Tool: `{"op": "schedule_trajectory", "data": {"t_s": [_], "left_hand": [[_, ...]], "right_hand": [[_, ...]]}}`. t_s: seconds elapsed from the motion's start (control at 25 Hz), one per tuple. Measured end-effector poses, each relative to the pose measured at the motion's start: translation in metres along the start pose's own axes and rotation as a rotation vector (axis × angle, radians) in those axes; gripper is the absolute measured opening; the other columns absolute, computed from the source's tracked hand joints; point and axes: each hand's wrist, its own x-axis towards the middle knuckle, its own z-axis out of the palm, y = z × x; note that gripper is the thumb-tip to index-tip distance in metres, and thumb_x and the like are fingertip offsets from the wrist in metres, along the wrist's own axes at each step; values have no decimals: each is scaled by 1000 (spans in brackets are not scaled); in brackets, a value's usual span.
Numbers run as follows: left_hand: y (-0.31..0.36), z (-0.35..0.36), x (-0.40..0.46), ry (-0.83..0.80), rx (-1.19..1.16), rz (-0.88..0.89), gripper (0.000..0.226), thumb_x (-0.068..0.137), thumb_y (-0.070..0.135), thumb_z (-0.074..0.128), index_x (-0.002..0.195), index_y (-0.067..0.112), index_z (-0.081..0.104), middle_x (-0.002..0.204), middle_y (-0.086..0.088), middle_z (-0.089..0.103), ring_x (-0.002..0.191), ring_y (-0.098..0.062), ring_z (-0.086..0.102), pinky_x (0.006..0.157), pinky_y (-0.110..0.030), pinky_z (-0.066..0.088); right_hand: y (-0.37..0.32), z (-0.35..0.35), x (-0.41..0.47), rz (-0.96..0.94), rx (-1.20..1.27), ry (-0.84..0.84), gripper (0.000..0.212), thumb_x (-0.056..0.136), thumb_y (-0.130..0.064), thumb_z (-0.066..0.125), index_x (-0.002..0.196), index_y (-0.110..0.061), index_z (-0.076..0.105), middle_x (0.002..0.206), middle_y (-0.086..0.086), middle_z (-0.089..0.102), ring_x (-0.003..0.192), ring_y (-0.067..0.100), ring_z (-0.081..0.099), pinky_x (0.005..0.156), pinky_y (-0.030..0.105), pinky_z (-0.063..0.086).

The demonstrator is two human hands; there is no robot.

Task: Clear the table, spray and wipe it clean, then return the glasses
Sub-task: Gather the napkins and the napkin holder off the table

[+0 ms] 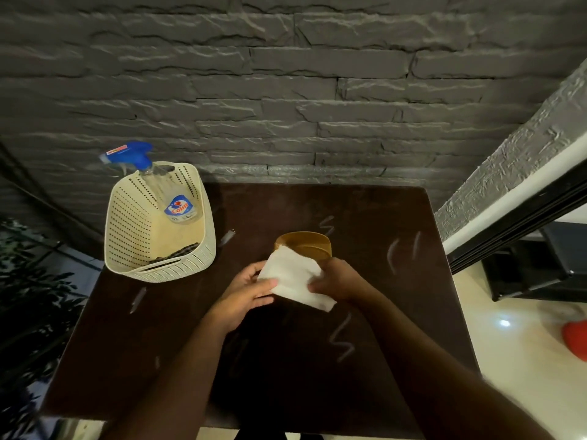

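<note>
Dark brown table is carrying pale chalk-like squiggles on its near-right, right and left areas. Above the table's middle, both hands are holding a folded white cloth: left hand is gripping its left edge with the thumb on top, right hand is pinching its right side with curled fingers. Just beyond the cloth, a brown round container is sitting on the table, partly hidden. At the far-left corner, a cream perforated basket is holding a spray bottle, blue trigger head leaning over the far rim; something dark is lying in the basket's near end, identity unclear.
</note>
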Motion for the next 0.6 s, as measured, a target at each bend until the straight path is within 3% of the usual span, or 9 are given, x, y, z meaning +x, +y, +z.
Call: {"op": "schedule_trajectory", "data": {"t_s": [0.08, 0.2, 0.32, 0.4, 0.48, 0.6], "left_hand": [[11, -9, 2, 31, 226, 17, 78, 51, 46, 91, 120, 31, 58, 116, 0, 68, 108, -18, 65, 93, -39, 53], [37, -3, 21, 48, 463, 187, 61, 65, 25, 88, 119, 28, 59, 108, 3, 70, 102, -11, 66, 96, -35, 51], [77, 11, 45, 129, 799, 395, 47, 70, 25, 84, 112, 28, 63, 96, 15, 67, 86, 0, 63, 77, -11, 48], [97, 13, 62, 170, 1044, 491, 31, 77, 30, 77, 106, 27, 67, 89, 14, 68, 81, -5, 64, 70, -18, 48], [104, 11, 78, 163, 1226, 528, 30, 84, 36, 70, 111, 24, 67, 97, 7, 71, 89, -13, 65, 78, -33, 51], [98, 7, 96, 137, 1360, 503, 34, 89, 38, 63, 119, 23, 63, 107, 3, 69, 97, -17, 62, 82, -36, 50]], "right_hand": [[-19, -9, -2, -131, -336, 48, 29, 86, -19, 64, 115, -17, 63, 89, 2, 62, 94, 27, 64, 71, 27, 41], [-40, -30, 13, -175, -536, 102, 30, 88, -16, 61, 117, -16, 65, 100, 4, 67, 100, 28, 65, 74, 31, 44], [-46, -50, 44, -141, -616, 187, 21, 85, -18, 63, 104, -14, 68, 103, 9, 70, 97, 31, 66, 73, 34, 50], [-47, -59, 63, -119, -602, 227, 15, 85, -17, 62, 99, -14, 68, 98, 8, 70, 91, 28, 67, 71, 35, 51], [-46, -61, 74, -95, -593, 239, 14, 87, -16, 61, 99, -15, 68, 97, 6, 70, 89, 24, 66, 68, 31, 45], [-39, -51, 86, -71, -614, 249, 19, 89, -15, 58, 103, -16, 70, 102, 8, 71, 93, 26, 66, 69, 31, 46]]}}
